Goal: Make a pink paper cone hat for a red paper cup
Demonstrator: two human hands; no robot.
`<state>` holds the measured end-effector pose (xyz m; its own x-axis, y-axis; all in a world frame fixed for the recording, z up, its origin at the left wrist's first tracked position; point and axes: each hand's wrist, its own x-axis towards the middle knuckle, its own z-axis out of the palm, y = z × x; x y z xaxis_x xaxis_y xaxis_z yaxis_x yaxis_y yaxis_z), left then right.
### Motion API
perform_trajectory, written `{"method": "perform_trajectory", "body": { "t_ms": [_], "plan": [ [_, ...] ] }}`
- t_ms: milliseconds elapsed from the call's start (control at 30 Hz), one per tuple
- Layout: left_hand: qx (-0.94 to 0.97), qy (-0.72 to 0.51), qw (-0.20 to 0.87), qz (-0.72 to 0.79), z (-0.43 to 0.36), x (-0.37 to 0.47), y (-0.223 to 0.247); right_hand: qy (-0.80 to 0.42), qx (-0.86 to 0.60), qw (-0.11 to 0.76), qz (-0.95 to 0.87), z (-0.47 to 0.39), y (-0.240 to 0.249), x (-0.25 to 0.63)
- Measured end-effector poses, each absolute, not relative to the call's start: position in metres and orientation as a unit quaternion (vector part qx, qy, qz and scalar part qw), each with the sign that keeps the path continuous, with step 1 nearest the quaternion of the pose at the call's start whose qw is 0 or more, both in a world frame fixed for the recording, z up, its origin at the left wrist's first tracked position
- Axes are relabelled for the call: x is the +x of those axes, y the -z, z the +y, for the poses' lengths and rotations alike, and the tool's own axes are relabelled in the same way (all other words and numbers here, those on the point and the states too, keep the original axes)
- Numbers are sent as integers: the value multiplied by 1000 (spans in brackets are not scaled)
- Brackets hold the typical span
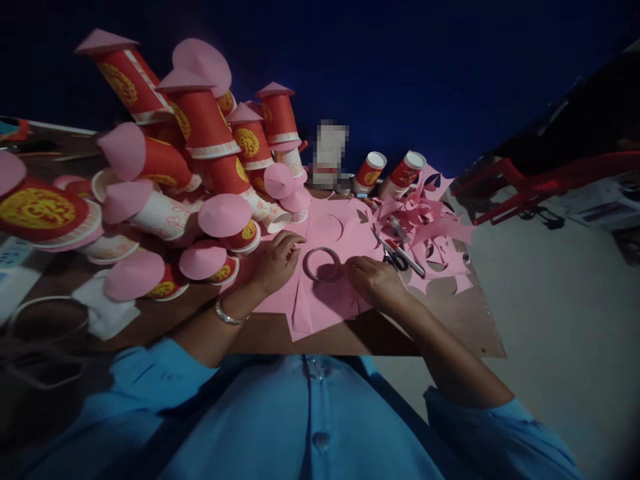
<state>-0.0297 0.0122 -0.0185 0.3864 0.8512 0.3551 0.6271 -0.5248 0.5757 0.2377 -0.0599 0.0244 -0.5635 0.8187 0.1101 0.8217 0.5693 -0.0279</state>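
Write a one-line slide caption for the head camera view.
Left hand and right hand flank a ring on pink paper, with cone-topped red cups at left and scissors at right.

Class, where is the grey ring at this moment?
In the head view, the grey ring lies near the middle, on the pink paper, between the left hand and the right hand, nearer the right.

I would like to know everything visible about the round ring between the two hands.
The ring is greyish, narrow-rimmed and open, with pink paper showing through its middle. It looks hard, perhaps metal or plastic. It lies flat on the paper, with the right hand close by its right edge; whether they touch is unclear.
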Motion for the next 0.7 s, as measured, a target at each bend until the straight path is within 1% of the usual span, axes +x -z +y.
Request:
{"method": "perform_trajectory", "body": {
  "t_ms": [200,333,500,700],
  "plan": [
    [825,-319,166,436,10,-31,15,25,-639,119,-759,-57,-28,286],
    [834,-311,165,425,9,-31,13,54,-729,134,-669,-56,-29,319],
    [845,-303,162,409,8,-28,17,54,-757,118,-641,-60,-25,345],
    [855,-282,173,400,8,-28,19,47,-758,118,-640,-66,-19,343]
  ]
}}
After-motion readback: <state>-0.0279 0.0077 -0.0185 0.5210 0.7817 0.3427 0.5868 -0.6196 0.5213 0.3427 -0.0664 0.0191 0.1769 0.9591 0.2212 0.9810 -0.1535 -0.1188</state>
